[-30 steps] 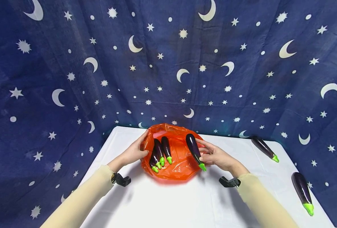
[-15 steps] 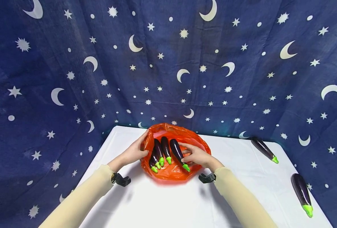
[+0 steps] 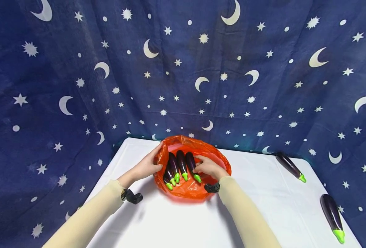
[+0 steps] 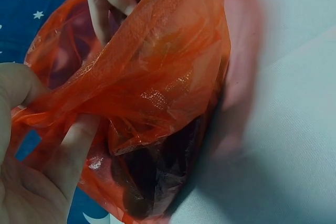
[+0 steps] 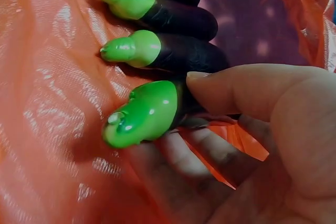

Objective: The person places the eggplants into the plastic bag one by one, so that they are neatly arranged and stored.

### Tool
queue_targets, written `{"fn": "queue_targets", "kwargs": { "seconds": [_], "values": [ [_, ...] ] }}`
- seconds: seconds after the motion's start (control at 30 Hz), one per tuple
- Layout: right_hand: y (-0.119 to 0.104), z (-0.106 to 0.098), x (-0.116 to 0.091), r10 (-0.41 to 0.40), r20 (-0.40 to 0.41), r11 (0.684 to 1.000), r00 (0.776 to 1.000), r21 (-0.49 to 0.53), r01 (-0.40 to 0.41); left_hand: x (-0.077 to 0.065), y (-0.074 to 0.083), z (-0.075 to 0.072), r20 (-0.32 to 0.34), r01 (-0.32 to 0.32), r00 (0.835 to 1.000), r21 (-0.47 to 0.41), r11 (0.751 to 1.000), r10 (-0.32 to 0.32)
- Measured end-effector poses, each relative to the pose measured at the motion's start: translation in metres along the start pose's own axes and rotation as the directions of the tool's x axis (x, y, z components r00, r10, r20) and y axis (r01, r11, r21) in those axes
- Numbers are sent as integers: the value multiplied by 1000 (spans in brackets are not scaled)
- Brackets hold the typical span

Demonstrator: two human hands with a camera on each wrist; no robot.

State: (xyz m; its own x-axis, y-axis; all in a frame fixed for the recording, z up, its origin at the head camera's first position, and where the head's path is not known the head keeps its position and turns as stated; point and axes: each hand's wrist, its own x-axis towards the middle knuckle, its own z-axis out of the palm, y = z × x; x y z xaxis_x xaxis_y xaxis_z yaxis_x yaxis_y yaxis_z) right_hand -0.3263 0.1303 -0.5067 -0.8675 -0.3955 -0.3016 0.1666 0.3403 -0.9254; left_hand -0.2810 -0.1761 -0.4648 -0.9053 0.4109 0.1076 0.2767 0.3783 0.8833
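An orange plastic bag [image 3: 183, 193] lies on its side on the table, its mouth facing me. Several dark purple eggplants [image 3: 181, 160] with bright green caps lie side by side in its left half. At the left of the mouth, my left hand [image 3: 143, 168] holds the bag's edge between thumb and fingers, the film bunched in the left wrist view [image 4: 58, 106]. Inside the bag, my right hand [image 3: 209, 167] holds the rightmost eggplant [image 3: 190, 160]. In the right wrist view its green cap [image 5: 149, 114] sticks out past my thumb, with my fingers beneath; the thumb hides part of its body.
Two more eggplants lie on the white table [image 3: 263, 196] to the right: one near the back corner [image 3: 289, 167], the other by the right edge [image 3: 332, 215]. A dark blue cloth [image 3: 183, 69] with moons and stars hangs behind the table and along both sides.
My right hand has moved left, carrying an eggplant from the bag's right side into it, beside the others. My left hand keeps its hold on the bag's edge.
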Motion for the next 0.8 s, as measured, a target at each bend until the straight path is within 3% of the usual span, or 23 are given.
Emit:
{"fn": "queue_targets", "kwargs": {
  "seconds": [0.23, 0.5, 0.8],
  "values": [
    [-7, 8, 13, -29, -40, 999, 999, -21, 28, -2, 1, -2, 14, -17, 1000, -24, 1000, 18],
    [-6, 17, 24, -77, -147, 995, 986, -75, 66, -2, -2, -3, 0, -41, 999, -30, 999, 41],
    [-4, 22, 31, -74, -178, 989, 981, -139, 50, -3, -1, -3, -1, -4, 1000, -23, 1000, 4]
  ]
}}
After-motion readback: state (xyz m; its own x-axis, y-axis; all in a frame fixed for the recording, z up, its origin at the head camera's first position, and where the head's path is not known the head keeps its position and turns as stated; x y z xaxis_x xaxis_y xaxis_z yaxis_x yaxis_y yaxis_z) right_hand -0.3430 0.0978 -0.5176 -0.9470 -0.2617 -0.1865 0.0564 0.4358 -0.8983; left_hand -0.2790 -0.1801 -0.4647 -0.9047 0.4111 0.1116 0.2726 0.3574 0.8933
